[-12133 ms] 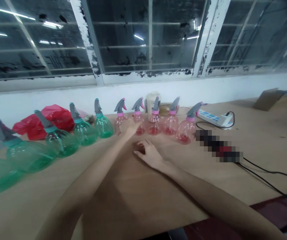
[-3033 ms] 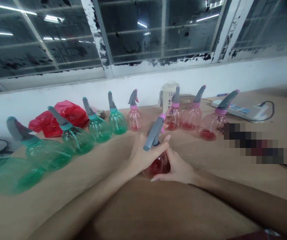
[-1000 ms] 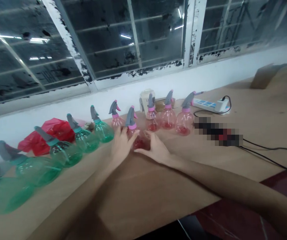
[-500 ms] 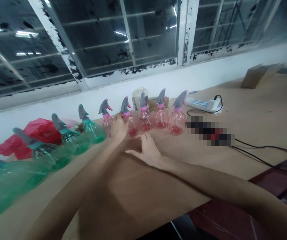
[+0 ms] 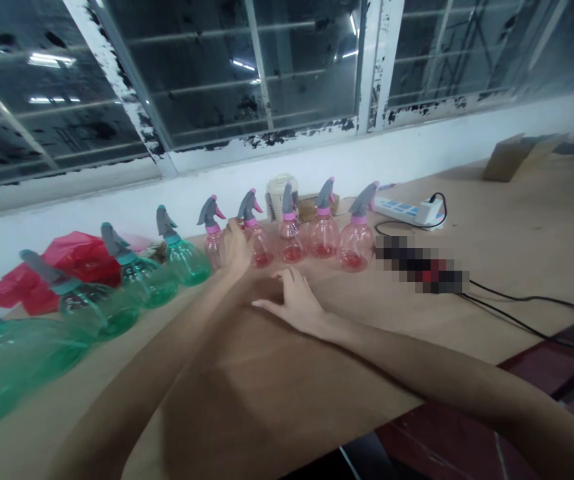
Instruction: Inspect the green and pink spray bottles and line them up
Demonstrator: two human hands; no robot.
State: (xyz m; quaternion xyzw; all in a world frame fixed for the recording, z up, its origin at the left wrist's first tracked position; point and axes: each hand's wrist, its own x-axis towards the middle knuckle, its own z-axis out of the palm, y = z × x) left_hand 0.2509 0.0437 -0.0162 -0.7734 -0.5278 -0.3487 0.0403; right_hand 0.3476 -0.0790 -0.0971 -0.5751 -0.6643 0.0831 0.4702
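Note:
Several clear pink spray bottles with grey and pink trigger heads stand upright in a row. My left hand (image 5: 237, 248) is closed against the left side of the second pink spray bottle from the left (image 5: 261, 252), its fingers partly hidden between that bottle and the leftmost pink spray bottle (image 5: 213, 245). My right hand (image 5: 299, 301) is open and low over the table, thumb apart from the fingers. It holds nothing and is in front of the middle pink spray bottle (image 5: 291, 248). Reddish colour shows at the bases of the pink bottles.
Several green spray bottles (image 5: 187, 261) line the left side, with a red plastic bag (image 5: 79, 257) behind them. A coffee cup (image 5: 281, 193) stands behind the pink row. To the right are a power strip (image 5: 401, 209), cables (image 5: 531, 293) and a cardboard box (image 5: 504, 160).
The second pink spray bottle has shifted slightly left and back with my left hand, nearer the leftmost one. My right hand stays nearly still. The view has moved a little.

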